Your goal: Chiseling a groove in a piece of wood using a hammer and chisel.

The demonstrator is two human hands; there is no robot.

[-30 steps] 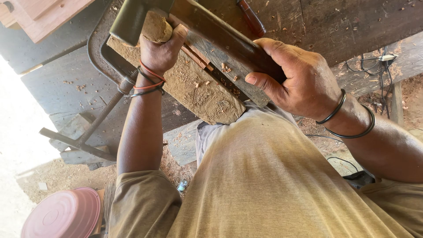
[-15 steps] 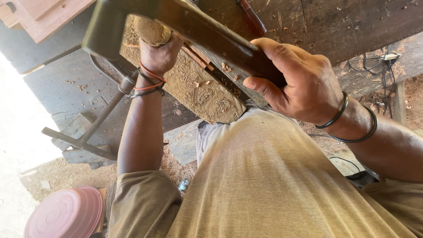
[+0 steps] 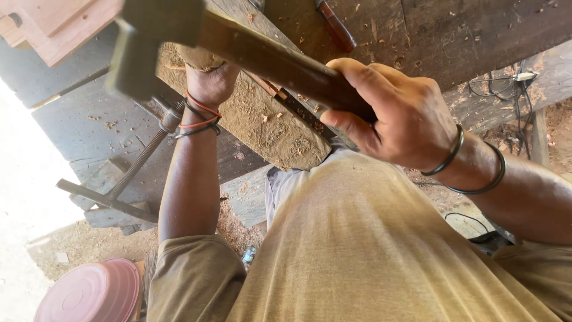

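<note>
We are holding a big hammer with a dark wooden handle and a blurry grey head (image 3: pixel 179 36) in our right hand (image 3: pixel 393 116). Our fingers (image 3: pixel 351 122) are wrapping tight around the handle. The hammer head is hanging near the top left, just above our left hand (image 3: pixel 208 80). Our left hand is gripping a short round wooden tool handle (image 3: pixel 199 58), fingers closing around it. This tool is standing on a rough brown wooden block covered in sawdust (image 3: pixel 268 128). The block is lying on the dark wooden workbench (image 3: pixel 453 36). A round pink lid (image 3: pixel 89 292) is sitting on the ground below.
</note>
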